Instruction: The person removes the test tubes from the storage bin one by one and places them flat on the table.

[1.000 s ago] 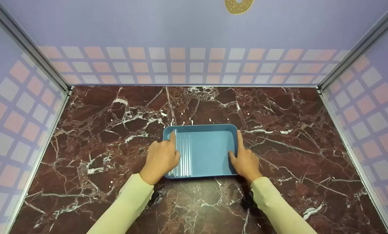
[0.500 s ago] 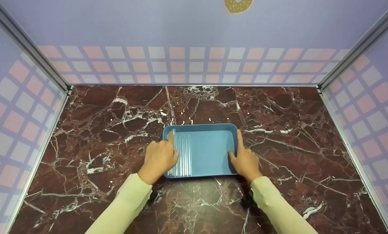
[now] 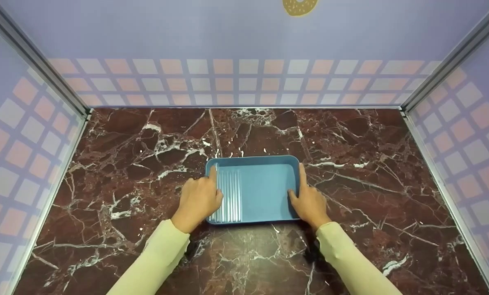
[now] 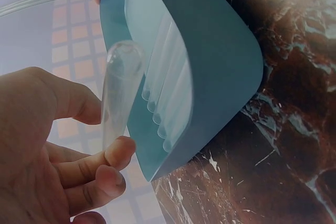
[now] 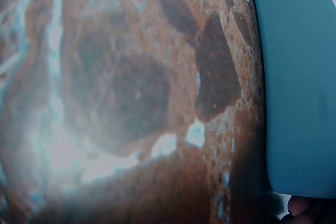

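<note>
A blue tray [image 3: 265, 188] lies flat on the marble counter [image 3: 146, 135], with several clear tubes [image 3: 230, 196] in a row along its left part. My left hand [image 3: 197, 198] is at the tray's left rim. In the left wrist view its thumb and fingers [image 4: 118, 153] pinch one clear tube [image 4: 119, 87] just beside the tray [image 4: 220, 51]. My right hand [image 3: 310, 203] holds the tray's right rim, with the thumb inside and the index finger straight along the edge. The right wrist view shows only the tray's edge [image 5: 299, 77] and one fingertip [image 5: 302, 206].
Dark red marble spreads all round the tray. Checked lilac walls [image 3: 244, 82] close the counter at the back and on both sides, with metal posts [image 3: 35, 61] in the corners. Both pale yellow sleeves [image 3: 158, 258] reach in from the near edge.
My left hand has drifted slightly to the left along the tray's rim. The tray and my right hand have stayed put.
</note>
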Demonstrator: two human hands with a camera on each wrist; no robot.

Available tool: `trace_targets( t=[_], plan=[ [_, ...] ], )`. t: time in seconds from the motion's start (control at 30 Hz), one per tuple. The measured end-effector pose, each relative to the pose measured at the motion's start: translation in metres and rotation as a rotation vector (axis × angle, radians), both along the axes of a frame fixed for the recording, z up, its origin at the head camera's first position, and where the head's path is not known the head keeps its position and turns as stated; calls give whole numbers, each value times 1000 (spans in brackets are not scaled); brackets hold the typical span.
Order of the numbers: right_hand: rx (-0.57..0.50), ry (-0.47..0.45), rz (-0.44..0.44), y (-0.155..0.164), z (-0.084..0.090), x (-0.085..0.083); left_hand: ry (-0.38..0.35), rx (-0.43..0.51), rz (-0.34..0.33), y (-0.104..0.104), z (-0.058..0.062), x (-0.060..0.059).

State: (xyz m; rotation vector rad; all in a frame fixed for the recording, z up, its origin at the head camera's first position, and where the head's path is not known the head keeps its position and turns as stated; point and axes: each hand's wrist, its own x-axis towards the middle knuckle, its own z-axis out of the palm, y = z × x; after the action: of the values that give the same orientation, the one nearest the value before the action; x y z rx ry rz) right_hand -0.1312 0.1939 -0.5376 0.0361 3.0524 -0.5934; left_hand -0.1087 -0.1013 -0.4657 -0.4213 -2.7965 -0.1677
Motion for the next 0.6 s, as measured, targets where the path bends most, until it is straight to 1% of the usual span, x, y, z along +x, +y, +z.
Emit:
trace_targets(
  t=[0.13,0.3,0.6],
  plan=[
    [1,-21,0,0,1,-1,-7,0,9,-1,-1,0],
    [6,-14,-6,0,1,-1,-29,4,20,-3,-2,0],
    [19,13,-9,-1,1,0,-15,12,16,-8,-3,2]
  ],
)
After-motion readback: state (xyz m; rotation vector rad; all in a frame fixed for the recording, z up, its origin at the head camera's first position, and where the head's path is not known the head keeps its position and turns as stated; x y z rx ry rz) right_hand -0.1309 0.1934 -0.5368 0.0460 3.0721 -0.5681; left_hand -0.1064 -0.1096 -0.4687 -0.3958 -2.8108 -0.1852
